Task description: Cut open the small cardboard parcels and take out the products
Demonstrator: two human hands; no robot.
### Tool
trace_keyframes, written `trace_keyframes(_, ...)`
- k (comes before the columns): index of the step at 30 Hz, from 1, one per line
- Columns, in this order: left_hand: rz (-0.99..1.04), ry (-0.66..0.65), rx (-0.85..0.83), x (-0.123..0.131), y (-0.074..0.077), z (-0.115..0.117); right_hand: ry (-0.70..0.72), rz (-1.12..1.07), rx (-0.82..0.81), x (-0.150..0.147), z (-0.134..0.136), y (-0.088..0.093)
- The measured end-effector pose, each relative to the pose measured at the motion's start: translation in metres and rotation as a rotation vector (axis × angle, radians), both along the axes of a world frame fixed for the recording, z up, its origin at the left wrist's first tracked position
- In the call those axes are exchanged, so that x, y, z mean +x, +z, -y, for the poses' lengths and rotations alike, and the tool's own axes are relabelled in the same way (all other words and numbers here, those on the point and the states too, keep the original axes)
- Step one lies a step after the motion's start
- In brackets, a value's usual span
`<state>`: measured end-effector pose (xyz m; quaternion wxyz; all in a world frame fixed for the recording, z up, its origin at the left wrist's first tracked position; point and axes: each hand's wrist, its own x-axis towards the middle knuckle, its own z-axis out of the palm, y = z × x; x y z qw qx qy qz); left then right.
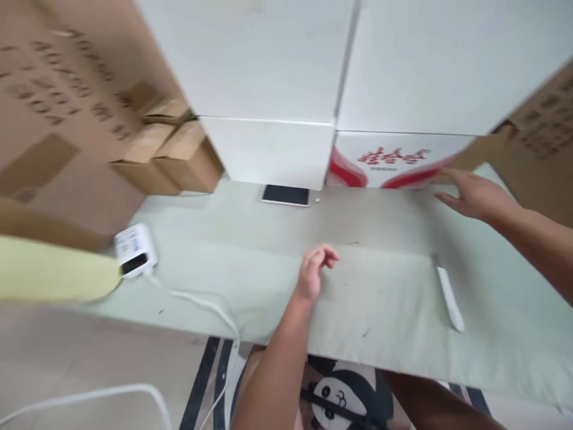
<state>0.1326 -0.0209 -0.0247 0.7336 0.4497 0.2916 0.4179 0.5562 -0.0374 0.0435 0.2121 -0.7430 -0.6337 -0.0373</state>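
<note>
My left hand hovers at or just over the middle of the pale green cloth, its fingers curled loosely together with nothing visible in them. At the right, my right hand reaches to the lower right end of a white box with red print. Its fingers stretch out and the thumb stands apart; whether the fingertips touch the box I cannot tell. A knife with a white handle lies on the cloth below my right hand, its blade end pointing away from me.
Large white boxes are stacked at the back. A phone lies in front of them. Small brown cartons and a big cardboard box stand left. A white device trails a cable over the front edge. More cardboard stands right.
</note>
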Motion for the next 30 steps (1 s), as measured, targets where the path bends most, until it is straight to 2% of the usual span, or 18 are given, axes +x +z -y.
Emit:
trace_keyframes(1,0.016,0.008,0.001,-0.005,0.001,0.000,-0.075,0.007,-0.023,-0.020,-0.007,0.001)
trace_keyframes(3,0.055,0.031,0.003,-0.018,0.006,-0.001,-0.105,0.035,-0.084,-0.072,-0.024,0.009)
trace_keyframes(4,0.076,0.044,0.002,-0.025,0.008,-0.001,-0.062,0.050,-0.095,-0.103,-0.034,0.015)
trace_keyframes(7,0.135,0.090,-0.014,-0.050,0.015,-0.001,0.191,0.112,-0.096,-0.204,-0.072,0.030)
trace_keyframes(13,0.220,0.196,-0.071,-0.092,0.019,-0.012,0.503,0.235,-0.154,-0.395,-0.182,0.035)
trace_keyframes(15,0.244,0.209,-0.082,-0.103,0.019,-0.018,0.546,0.279,-0.154,-0.453,-0.216,0.038)
trace_keyframes(18,0.289,0.213,-0.109,-0.117,0.022,-0.025,0.499,0.271,-0.135,-0.521,-0.256,0.047)
trace_keyframes(20,0.316,0.221,-0.123,-0.126,0.023,-0.029,0.470,0.284,-0.165,-0.550,-0.275,0.051)
trace_keyframes(23,0.339,0.234,-0.118,-0.135,0.024,-0.031,0.446,0.308,-0.213,-0.569,-0.293,0.051)
trace_keyframes(27,0.337,0.237,-0.107,-0.140,0.024,-0.031,0.394,0.305,-0.259,-0.571,-0.301,0.045)
trace_keyframes(30,0.314,0.256,-0.101,-0.140,0.023,-0.030,0.407,0.307,-0.268,-0.565,-0.293,0.041)
